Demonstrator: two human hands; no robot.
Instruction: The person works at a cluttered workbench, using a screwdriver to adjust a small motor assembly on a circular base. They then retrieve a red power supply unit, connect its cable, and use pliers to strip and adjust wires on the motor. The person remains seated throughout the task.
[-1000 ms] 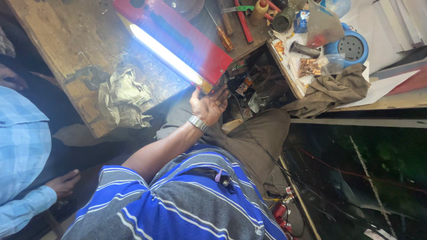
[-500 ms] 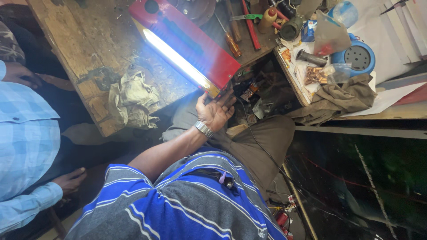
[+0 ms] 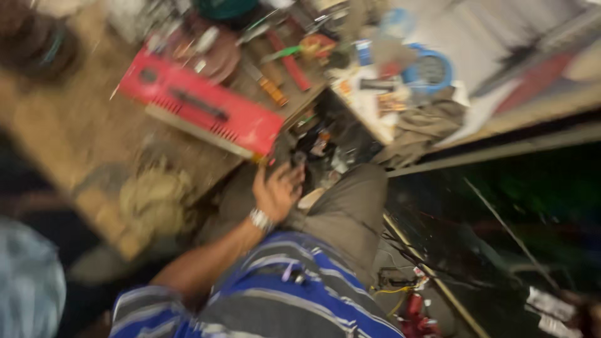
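My left hand (image 3: 277,189), with a metal watch on its wrist, reaches up to the near corner of a long red lamp housing (image 3: 200,109) that lies slanted on the wooden workbench (image 3: 75,144). Its fingers curl against a dark part just under that corner, but blur hides whether they grip it. The pale strip along the lamp's lower edge looks dull. My right hand is out of view. My striped shirt and a grey trouser knee (image 3: 350,213) fill the lower middle.
A crumpled rag (image 3: 156,194) lies on the bench left of my hand. Screwdrivers and small tools (image 3: 282,62) crowd the bench top, with a blue round object (image 3: 432,69) and a grey cloth (image 3: 426,125) at right. Another person's light blue sleeve (image 3: 25,281) shows at lower left.
The lamp's strip glowed brightly before and now looks dull. The view has swung and blurred, and my left hand sits slightly below the lamp's end.
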